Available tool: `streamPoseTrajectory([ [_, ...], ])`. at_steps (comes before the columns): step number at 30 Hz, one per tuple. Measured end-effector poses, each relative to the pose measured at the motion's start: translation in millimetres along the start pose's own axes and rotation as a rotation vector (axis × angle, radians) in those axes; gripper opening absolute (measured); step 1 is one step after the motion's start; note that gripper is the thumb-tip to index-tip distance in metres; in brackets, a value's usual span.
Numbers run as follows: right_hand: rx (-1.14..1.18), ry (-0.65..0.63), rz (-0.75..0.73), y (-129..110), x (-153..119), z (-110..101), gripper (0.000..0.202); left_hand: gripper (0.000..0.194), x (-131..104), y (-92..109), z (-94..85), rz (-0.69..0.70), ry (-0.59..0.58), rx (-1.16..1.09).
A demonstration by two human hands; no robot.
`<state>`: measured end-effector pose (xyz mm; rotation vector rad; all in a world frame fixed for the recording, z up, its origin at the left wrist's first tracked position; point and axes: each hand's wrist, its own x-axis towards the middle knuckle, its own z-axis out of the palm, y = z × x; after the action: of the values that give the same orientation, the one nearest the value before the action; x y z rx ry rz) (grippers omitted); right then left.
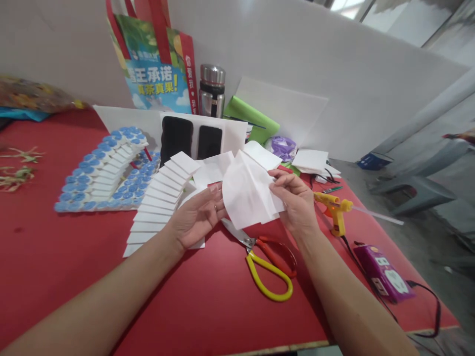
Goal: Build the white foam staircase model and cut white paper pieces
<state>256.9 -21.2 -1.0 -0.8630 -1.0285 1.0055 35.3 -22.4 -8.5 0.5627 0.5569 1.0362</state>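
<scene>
A white sheet of paper with a curved left edge (pixel 245 195) is held up above the table, a faint crease running down its right part. My right hand (pixel 297 200) pinches its right side between thumb and fingers. At the left edge my left hand (pixel 200 212) grips the sheet, fingertips partly hidden behind it. Below lie scissors (pixel 270 267) with one red and one yellow handle, their blades partly covered. Beside my left hand stands a curved white stair-like paper model (pixel 156 207). More white sheets (pixel 261 154) lie behind the held one.
A model with blue-and-white rosettes (pixel 100 173) stands left. Two dark phones (pixel 177 141) lean on white board. Behind are a printed bag (pixel 156 74) and a steel flask (pixel 212 91). Right lie a yellow glue gun (pixel 336 212) and a purple power box (pixel 384 272) with cables.
</scene>
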Motion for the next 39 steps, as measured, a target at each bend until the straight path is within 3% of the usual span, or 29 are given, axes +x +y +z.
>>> streamPoseTrajectory([
  [3, 0.069, -0.055, 0.109, -4, 1, -6, 0.015, 0.029, 0, -1, 1.3, 0.016, 0.071, 0.059],
  [7, 0.286, -0.061, 0.391, -6, 6, -10, 0.028, 0.026, 0, 0, 0.6, 0.1, 0.136, 0.15],
  [10, 0.315, -0.213, 0.603, -3, 7, -11, 0.042, 0.027, 1, 3, 0.7, 0.165, 0.148, 0.22],
  [12, 0.274, -0.305, 0.659, -1, 4, -10, 0.043, 0.028, 1, 5, 1.0, 0.222, 0.154, 0.258],
  [14, 0.204, -0.317, 0.647, 0, 0, -8, 0.037, 0.03, 2, 6, 1.0, 0.267, 0.155, 0.293],
  [21, -0.031, -0.166, 0.479, -6, 2, -10, 0.035, 0.043, 1, 7, -1.8, 0.279, 0.151, 0.403],
  [29, -0.108, -0.297, 0.447, -14, 8, -26, 0.04, 0.044, 3, 10, -10.4, 0.218, 0.113, 0.468],
  [39, -0.147, -0.315, 0.373, -14, 10, -35, 0.029, 0.034, 2, 12, -9.5, 0.197, 0.03, 0.377],
])
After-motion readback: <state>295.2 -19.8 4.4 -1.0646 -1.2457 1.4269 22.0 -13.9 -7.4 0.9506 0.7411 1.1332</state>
